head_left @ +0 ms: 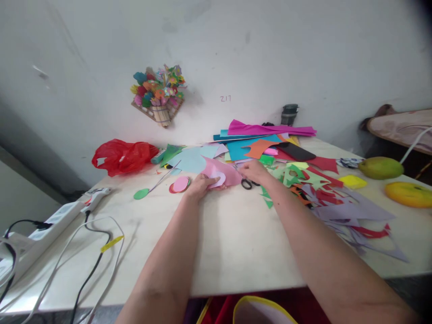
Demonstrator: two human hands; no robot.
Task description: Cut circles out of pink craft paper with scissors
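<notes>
My left hand [200, 185] is closed on a sheet of pink paper [229, 174], its thumb pressing a pale lilac paper circle [219, 180] flat against it. At the right edge of that sheet, my right hand [254, 171] has its fingers pinched together over the blades of a pair of scissors [246, 184]. The black handle loops show below the fingers, pointing towards me; the blades are mostly hidden. Left of my left hand lies a small stack of paper circles [181, 184], pink on top with red beneath. A green paper circle [141, 194] lies farther left beside a thin stick [165, 174].
Paper scraps [324, 198] cover the right side, near two mangoes [380, 168]. Coloured sheets [236, 146] and a dark phone [297, 151] lie behind. A red plastic bag [123, 155] sits back left; a power strip [57, 220] and cables run along the left edge.
</notes>
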